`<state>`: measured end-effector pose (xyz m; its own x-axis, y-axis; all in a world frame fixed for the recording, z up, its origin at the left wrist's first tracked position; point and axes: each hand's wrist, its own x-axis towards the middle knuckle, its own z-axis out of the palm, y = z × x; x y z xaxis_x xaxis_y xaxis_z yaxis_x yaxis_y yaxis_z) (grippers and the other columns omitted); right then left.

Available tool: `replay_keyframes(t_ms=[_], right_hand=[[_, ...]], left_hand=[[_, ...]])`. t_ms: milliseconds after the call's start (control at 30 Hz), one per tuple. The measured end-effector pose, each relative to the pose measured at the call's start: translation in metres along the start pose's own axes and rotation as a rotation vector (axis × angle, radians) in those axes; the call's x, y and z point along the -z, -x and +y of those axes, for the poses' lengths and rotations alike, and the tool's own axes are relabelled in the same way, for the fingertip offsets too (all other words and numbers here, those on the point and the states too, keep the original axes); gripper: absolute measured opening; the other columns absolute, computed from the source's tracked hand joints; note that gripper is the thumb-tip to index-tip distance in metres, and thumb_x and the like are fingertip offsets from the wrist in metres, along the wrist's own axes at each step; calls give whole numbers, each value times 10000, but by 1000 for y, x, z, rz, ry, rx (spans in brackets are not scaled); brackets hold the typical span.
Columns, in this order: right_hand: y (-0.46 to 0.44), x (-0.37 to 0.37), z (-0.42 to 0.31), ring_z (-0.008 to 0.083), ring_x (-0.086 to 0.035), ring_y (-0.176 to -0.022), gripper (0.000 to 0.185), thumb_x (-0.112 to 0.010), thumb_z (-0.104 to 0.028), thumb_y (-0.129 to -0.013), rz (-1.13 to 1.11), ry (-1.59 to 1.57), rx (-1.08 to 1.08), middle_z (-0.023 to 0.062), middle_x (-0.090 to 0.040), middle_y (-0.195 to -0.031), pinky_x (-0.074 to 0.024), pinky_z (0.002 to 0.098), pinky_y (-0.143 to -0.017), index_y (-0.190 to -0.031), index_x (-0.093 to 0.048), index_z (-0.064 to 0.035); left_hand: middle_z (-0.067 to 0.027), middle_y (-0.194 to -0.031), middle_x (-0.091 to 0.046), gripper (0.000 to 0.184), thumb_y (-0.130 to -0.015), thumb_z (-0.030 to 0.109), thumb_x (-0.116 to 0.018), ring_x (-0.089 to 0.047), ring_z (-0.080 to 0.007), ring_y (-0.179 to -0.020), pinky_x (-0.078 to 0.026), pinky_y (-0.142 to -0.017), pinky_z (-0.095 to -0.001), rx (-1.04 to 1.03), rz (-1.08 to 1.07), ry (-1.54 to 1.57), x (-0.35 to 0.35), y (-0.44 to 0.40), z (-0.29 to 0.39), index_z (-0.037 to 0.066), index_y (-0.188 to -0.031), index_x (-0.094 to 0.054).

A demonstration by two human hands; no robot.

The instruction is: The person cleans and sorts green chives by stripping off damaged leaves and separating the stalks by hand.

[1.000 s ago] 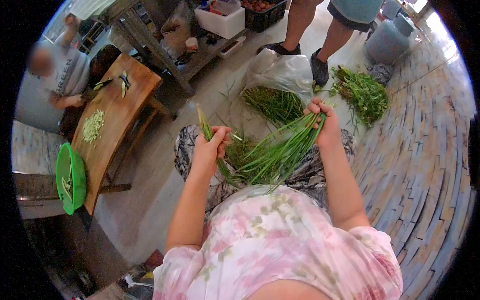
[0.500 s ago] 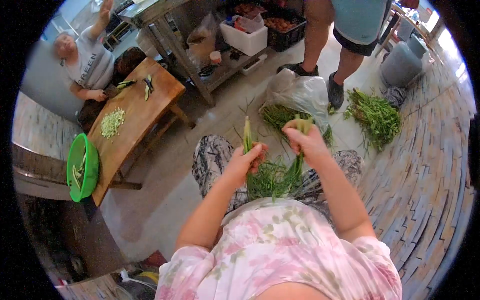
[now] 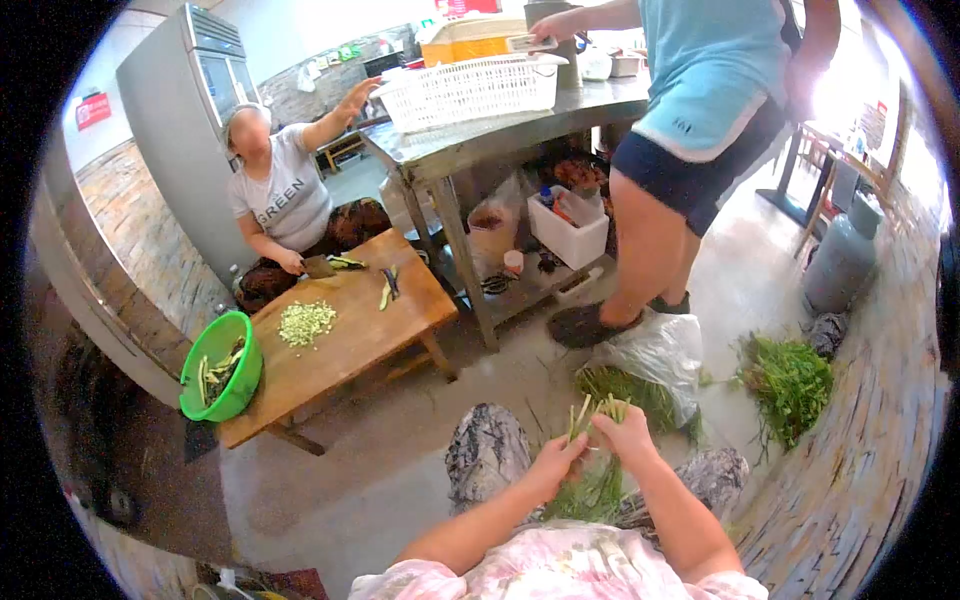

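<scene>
My left hand is closed around a few pale-green stalks of a feathery herb, cut ends up. Close beside it, my right hand grips a herb bunch by its stems. Feathery leaves hang below both hands, between my knees. Just beyond my hands, a clear plastic bag lies on the floor with more of the herb spilling from its mouth. Another pile of greens rests on the floor to the right. The exact kind of herb is unclear.
At left, a seated person holds a cleaver at a low wooden table with chopped green pieces and a green basin. A standing person is beside the metal counter. A gas cylinder stands at right.
My view has tilted up, showing the counter and white basket. My hands have come closer together, both still holding stalks. The standing person is now seen higher up, an arm over the counter.
</scene>
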<state>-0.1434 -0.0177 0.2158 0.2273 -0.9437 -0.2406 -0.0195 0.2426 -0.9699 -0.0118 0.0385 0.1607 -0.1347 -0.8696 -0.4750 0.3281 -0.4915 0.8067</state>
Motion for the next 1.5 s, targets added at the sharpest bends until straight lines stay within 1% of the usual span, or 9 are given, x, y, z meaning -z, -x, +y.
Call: replay_keyframes(t_ms=[367, 733, 833, 967, 1067, 1133, 1233, 1300, 1500], right_hand=[[-2, 30, 22, 80, -415, -448, 146, -636, -162, -798, 33, -218, 61, 1, -473, -589, -308, 223, -393, -772, -532, -63], [10, 85, 32, 75, -453, -578, 250, -653, -249, -802, 525, -218, 36, -9, -545, -739, -355, 221, -488, -944, -561, -65], [-5, 96, 54, 49, -371, -503, 208, -588, -177, -847, 444, 49, -108, -32, -492, -691, -288, 264, -432, -1009, -555, -52], [-36, 104, 107, 84, -419, -571, 215, -574, -126, -836, 483, 241, 309, -17, -530, -731, -327, 263, -515, -1025, -560, -24], [-3, 61, 60, 152, -517, -727, 186, -554, -71, -814, 256, 220, 226, 11, -580, -799, -421, 276, -683, -988, -575, -9], [9, 39, 44, 116, -493, -696, 160, -547, -68, -809, 61, 262, 172, -3, -566, -782, -409, 252, -633, -954, -588, -16], [14, 22, 30, 66, -448, -607, 125, -571, -106, -807, -36, 127, 144, -27, -547, -737, -357, 219, -519, -911, -601, -43], [18, 21, 20, 34, -384, -526, 82, -592, -133, -797, 38, -49, 63, -49, -506, -665, -283, 204, -441, -857, -600, -77], [13, 51, 22, 71, -371, -484, 144, -574, -176, -858, 109, -384, -24, -20, -416, -604, -289, 228, -432, -874, -551, -35]], left_hand=[[-24, -763, -574, 269, -879, 326, -538, -534, -129, -652, -453, -566, -283, -40, 180, 127, 9, -3, -2, 65, -929, -585], [-27, -716, -557, 300, -825, 311, -629, -509, -132, -602, -406, -526, -273, -127, 132, 82, 7, -4, 5, 28, -917, -591], [-27, -678, -539, 302, -801, 313, -654, -498, -116, -573, -404, -499, -268, -206, 107, 11, 2, 5, 14, 27, -868, -582], [-8, -683, -553, 265, -809, 290, -640, -491, -100, -581, -405, -529, -273, -198, 105, -41, -5, -9, -7, 56, -934, -625], [0, -695, -567, 265, -807, 291, -638, -483, -92, -591, -407, -541, -268, -149, 123, -237, -16, 14, 9, 67, -949, -643], [-13, -719, -584, 287, -787, 309, -656, -489, -91, -599, -412, -540, -252, -231, 26, -208, -20, 9, 1, 44, -893, -636], [-20, -711, -595, 308, -782, 319, -659, -511, -106, -609, -430, -556, -258, -316, 76, -151, -22, -8, -23, 27, -875, -633], [-35, -787, -619, 325, -772, 318, -657, -551, -131, -675, -464, -608, -303, -66, 116, -211, -14, -2, -9, 27, -916, -639], [-40, -738, -542, 295, -858, 292, -583, -514, -133, -605, -429, -561, -283, -125, 229, 124, 10, 1, 5, 19, -964, -617]])
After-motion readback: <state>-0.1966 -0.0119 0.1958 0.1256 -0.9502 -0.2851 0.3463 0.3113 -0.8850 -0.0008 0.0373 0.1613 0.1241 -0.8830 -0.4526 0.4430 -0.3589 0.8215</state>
